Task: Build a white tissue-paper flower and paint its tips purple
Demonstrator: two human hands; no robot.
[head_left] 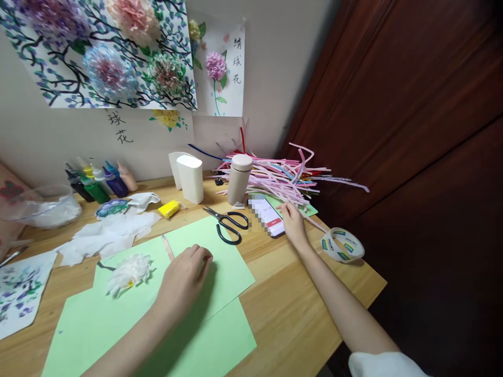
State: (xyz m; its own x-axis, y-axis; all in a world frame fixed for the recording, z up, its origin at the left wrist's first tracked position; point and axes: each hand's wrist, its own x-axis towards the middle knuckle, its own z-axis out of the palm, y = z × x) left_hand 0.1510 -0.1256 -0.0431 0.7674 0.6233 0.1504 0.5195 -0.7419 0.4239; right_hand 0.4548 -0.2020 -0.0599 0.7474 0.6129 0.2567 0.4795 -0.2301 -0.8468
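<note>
My left hand (187, 273) is over light green paper (233, 269), its fingers curled inward and pressed together; whatever lies under them is hidden. Close by its knuckles, a thin pale pink pointed stick (168, 247) lies on the paper. To the left rests a white paper flower (131, 275) with a yellow spot and a dark stem. My right hand (291, 222) reaches to the right edge of a phone (271, 217) lying flat with its screen lit. Its fingers are loosely bent, apart from one another, and not wrapped round the phone. Black-handled scissors (228, 222) lie between the two hands.
A tape roll (343, 245) sits right of my right forearm. Behind are a beige bottle (239, 180), a white container (190, 179) and a pile of pipe cleaners (275, 175). Crumpled white paper (110, 233), a yellow packet (170, 209) and several paint bottles (96, 189) stand left.
</note>
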